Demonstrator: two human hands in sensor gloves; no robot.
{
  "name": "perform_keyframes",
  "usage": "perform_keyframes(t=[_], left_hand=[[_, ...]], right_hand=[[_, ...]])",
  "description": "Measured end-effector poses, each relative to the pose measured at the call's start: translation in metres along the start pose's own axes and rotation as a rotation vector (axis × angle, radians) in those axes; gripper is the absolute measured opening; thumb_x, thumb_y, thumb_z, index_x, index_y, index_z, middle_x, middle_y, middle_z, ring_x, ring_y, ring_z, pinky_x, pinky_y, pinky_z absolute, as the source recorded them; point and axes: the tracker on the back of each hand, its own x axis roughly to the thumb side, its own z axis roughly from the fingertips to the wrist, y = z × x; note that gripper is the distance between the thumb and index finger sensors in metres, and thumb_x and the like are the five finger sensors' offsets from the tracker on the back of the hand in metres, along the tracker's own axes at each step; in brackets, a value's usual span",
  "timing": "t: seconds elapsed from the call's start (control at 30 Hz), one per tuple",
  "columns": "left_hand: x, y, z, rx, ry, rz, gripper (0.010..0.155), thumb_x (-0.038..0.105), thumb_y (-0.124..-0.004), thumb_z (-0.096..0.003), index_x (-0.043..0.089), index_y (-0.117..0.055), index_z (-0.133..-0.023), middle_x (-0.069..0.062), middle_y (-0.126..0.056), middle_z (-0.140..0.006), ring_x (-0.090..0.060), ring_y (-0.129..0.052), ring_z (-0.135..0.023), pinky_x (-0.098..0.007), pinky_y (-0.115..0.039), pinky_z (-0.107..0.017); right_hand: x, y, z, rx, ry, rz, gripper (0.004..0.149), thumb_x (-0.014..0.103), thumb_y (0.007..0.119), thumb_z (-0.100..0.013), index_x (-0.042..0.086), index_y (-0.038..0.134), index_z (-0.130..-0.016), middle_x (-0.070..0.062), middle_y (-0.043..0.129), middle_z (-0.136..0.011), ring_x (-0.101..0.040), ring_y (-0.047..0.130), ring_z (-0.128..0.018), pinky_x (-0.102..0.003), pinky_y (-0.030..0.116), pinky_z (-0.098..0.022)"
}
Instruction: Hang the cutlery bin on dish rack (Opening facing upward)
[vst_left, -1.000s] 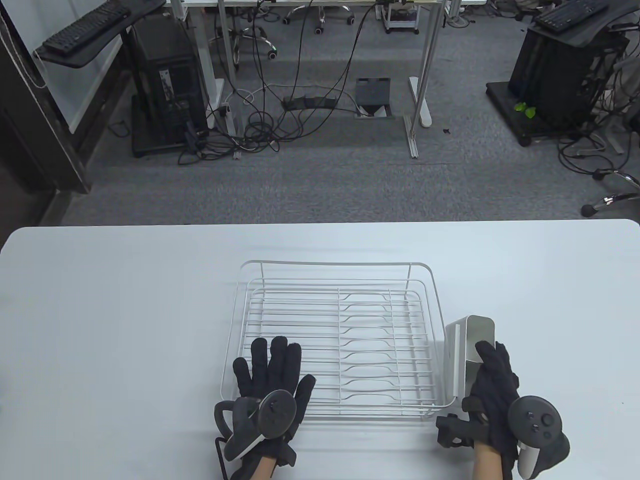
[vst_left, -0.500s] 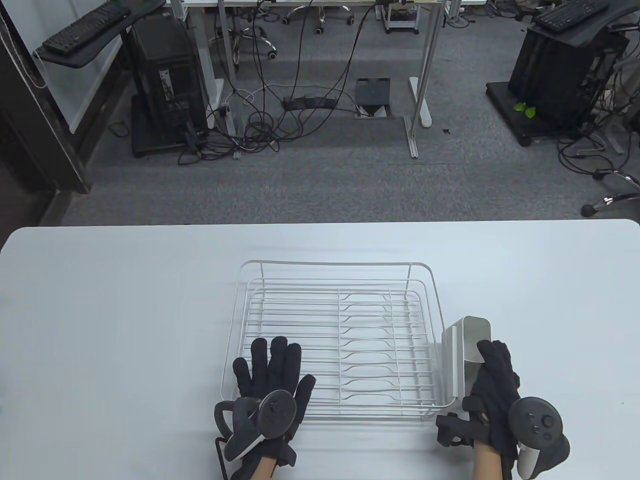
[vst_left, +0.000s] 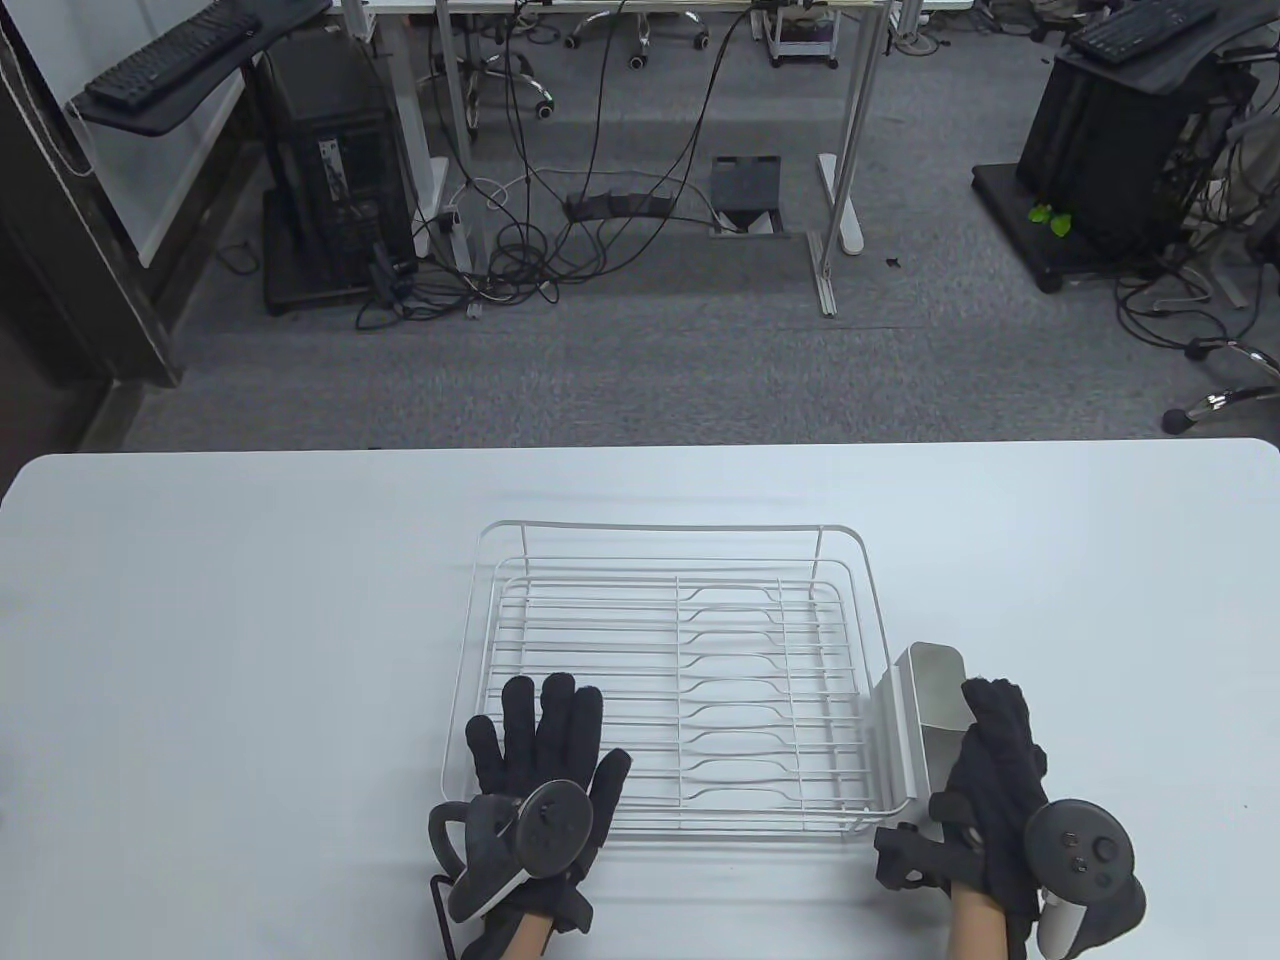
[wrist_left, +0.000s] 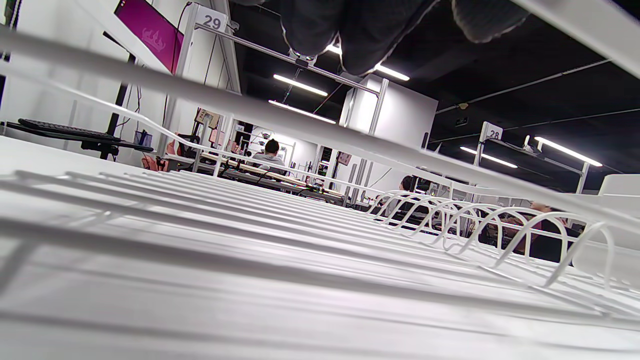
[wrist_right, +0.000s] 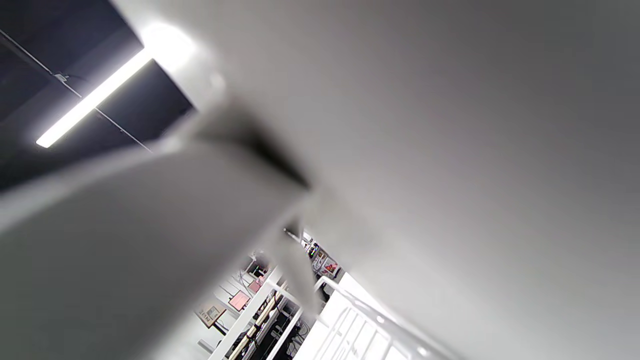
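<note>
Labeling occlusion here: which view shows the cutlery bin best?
Table view: the cutlery bin shows whole beside the dish rack, gripped by the right hand. Right wrist view gives only a blurred close-up wall. Left wrist view shows mostly rack wires.

A: Which colour is the dish rack (vst_left: 668, 690)?
B: White, all thin wires. The cutlery bin (vst_left: 925, 690) is white too, plain, with grey shadow inside.
A: And the gloves?
B: Both black, left hand (vst_left: 540, 760) and right hand (vst_left: 990, 775). The worktop (vst_left: 240, 640) is pale blue-white; the floor (vst_left: 640, 370) is grey carpet.
</note>
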Motion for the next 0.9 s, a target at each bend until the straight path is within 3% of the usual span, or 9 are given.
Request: perform_keyframes(t=[0.1,0.23,0.43,0.63,0.9], left_hand=[[0.0,0.0,0.0,0.0,0.0,0.0,0.071,0.064,-0.048,-0.0599,0.023,-0.05,-0.117,-0.008,-0.045,-0.123,-0.037,-0.03,-0.113,-0.065,-0.02,-0.072],[0.0,0.0,0.0,0.0,0.0,0.0,0.071,0.064,-0.048,-0.0598,0.023,-0.05,-0.117,-0.008,-0.045,-0.123,-0.037,-0.03,-0.113,-0.065,-0.02,-0.072],[0.0,0.0,0.0,-0.001,0.0,0.001,0.071,0.064,-0.048,-0.0598,0.023,-0.05,-0.117,-0.008,-0.045,-0.123,-0.037,-0.03,-0.113,-0.065,-0.02,-0.072],[0.0,0.0,0.0,-0.001,0.0,0.001,0.071,0.064,-0.048,-0.0599,0.023,-0.05,-0.117,-0.008,-0.045,-0.123,-0.037,-0.03,-0.113,-0.065,-0.019,-0.072],[0.0,0.0,0.0,-0.002,0.0,0.001,0.071,0.064,-0.048,-0.0599,0.023,-0.05,-0.117,-0.008,-0.045,-0.123,-0.037,-0.03,-0.113,-0.065,-0.019,-0.072]], right_hand=[[0.004,-0.003,0.002,-0.018,-0.016,0.01,0.04,0.018,0.067,-0.056,0.025,0.074,-0.095,-0.02,0.062,-0.109,-0.046,0.068,-0.093,-0.057,0.033,-0.07],[0.014,-0.005,0.007,-0.047,-0.07,0.01,0.048,0.022,0.066,-0.058,0.022,0.057,-0.105,-0.022,0.046,-0.113,-0.051,0.045,-0.1,-0.057,0.018,-0.068],[0.041,-0.006,0.019,-0.082,-0.203,0.067,0.055,0.03,0.067,-0.059,0.022,0.046,-0.109,-0.02,0.028,-0.116,-0.05,0.019,-0.101,-0.056,0.004,-0.064],[0.068,0.009,0.038,-0.042,-0.375,0.088,0.057,0.036,0.067,-0.06,0.022,0.044,-0.11,-0.019,0.025,-0.117,-0.049,0.016,-0.101,-0.056,0.003,-0.064],[0.083,0.05,0.061,0.142,-0.533,0.185,0.062,0.045,0.068,-0.059,0.022,0.044,-0.111,-0.018,0.024,-0.118,-0.049,0.014,-0.102,-0.058,0.002,-0.063]])
